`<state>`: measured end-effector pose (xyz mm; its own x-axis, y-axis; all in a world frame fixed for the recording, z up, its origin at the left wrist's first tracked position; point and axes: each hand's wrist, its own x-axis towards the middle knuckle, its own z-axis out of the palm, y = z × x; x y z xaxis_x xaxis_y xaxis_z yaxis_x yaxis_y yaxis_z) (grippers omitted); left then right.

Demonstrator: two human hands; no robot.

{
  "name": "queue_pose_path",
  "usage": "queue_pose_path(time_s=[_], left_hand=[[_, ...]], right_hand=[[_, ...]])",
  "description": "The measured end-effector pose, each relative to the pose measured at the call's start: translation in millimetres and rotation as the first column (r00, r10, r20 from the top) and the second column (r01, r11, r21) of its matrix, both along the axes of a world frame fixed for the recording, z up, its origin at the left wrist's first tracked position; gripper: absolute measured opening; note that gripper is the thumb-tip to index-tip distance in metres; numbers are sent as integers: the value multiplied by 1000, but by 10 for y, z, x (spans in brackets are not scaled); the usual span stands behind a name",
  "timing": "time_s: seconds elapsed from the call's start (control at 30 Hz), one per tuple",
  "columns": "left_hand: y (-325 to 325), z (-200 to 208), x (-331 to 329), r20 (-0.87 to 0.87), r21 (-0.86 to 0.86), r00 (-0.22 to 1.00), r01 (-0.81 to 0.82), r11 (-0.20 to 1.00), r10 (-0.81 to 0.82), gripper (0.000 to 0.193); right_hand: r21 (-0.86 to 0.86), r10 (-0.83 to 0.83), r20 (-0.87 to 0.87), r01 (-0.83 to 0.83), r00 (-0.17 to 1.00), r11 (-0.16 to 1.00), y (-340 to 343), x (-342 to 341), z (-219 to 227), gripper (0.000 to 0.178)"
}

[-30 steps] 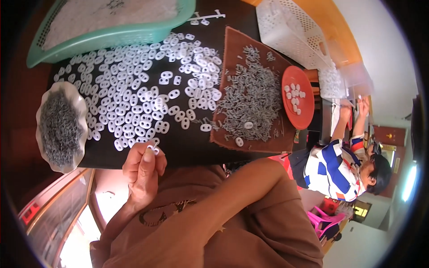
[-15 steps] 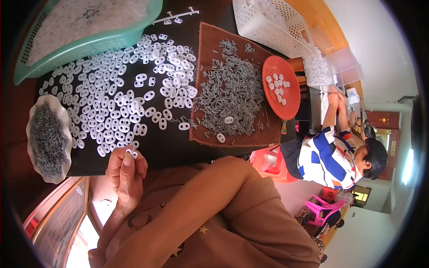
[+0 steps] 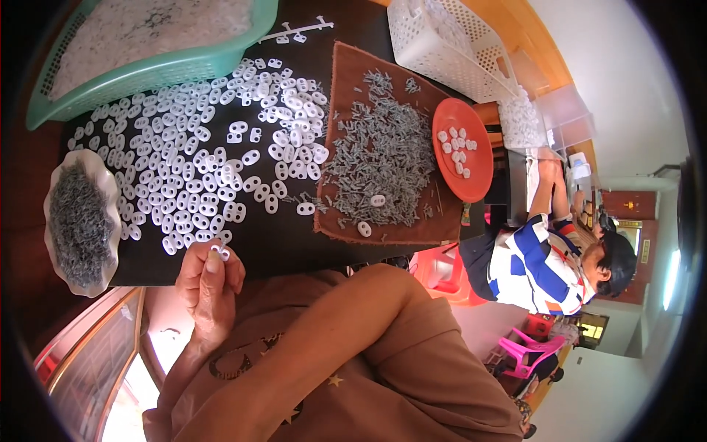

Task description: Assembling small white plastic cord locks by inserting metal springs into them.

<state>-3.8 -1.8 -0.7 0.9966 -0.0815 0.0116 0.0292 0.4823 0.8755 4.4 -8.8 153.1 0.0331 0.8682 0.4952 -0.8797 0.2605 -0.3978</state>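
My left hand (image 3: 209,291) is closed in a pinch at the near edge of the dark table, its thumb and fingers on a small white two-holed oval piece (image 3: 221,253). Beyond it, many loose white two-holed ovals (image 3: 177,163) spread over the tabletop. My bare right forearm (image 3: 324,346) bends at the elbow and crosses low in front of my brown shirt; its hand is out of the picture. To the right, a heap of small grey pegs (image 3: 383,155) lies on a brown cloth (image 3: 346,81), with two white ovals among them or beside them.
A scalloped white dish (image 3: 110,195) of grey bits stands far left, below a green basket (image 3: 169,70). On the right are an orange plate (image 3: 471,177) with white pieces and a white perforated basket (image 3: 420,48). Another person (image 3: 545,258) sits beyond a red stool (image 3: 449,276).
The whole view has shifted slightly. My left hand keeps its pinch on the white oval, which has turned a little; the piles look the same.
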Motion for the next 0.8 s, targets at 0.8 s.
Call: queue_pose_path(time_s=[0.8], left_hand=[[41,80,33,35,97,997,61,993,-64,19]], right_hand=[[417,516,689,861,-508,291,-1680,1723,-966,16]])
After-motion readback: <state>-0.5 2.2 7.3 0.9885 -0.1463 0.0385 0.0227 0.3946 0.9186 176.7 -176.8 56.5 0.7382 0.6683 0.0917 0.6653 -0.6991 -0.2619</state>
